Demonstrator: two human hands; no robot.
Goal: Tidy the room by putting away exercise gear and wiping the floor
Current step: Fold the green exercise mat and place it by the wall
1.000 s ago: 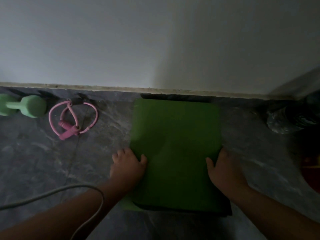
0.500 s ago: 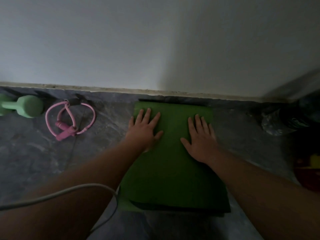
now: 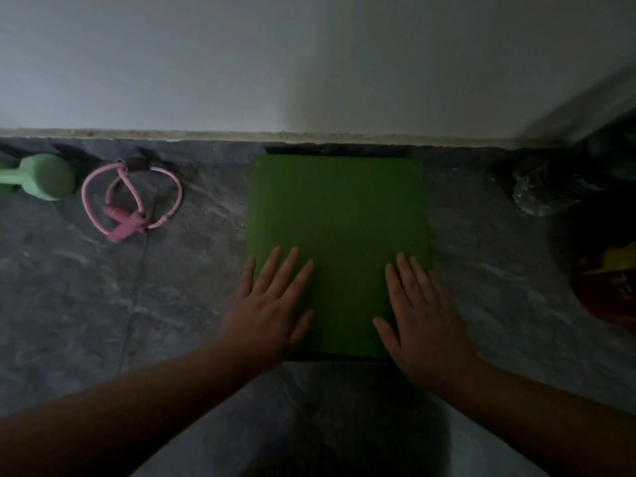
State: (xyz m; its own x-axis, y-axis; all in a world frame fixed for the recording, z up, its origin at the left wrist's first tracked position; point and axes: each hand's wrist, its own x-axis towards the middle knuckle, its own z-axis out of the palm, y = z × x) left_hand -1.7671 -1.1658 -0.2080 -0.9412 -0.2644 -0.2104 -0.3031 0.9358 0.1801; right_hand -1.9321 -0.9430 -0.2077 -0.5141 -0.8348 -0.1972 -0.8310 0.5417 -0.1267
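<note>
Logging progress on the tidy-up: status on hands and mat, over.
Left hand and right hand flat, no grip, pressing folded green mat by the wall. Pink resistance band and green dumbbell lie left, clear of it.

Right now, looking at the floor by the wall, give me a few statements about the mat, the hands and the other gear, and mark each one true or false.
1. Both hands lie flat on the green mat. True: the left hand and right hand rest on its near end, fingers straight.
2. The pink skipping rope lies on the mat. False: it lies on the floor to the mat's left.
3. A green dumbbell lies left of the rope. True.
4. The right hand grips the dumbbell. False: it rests on the mat.
5. The mat's far edge lies near the wall. True.
</note>
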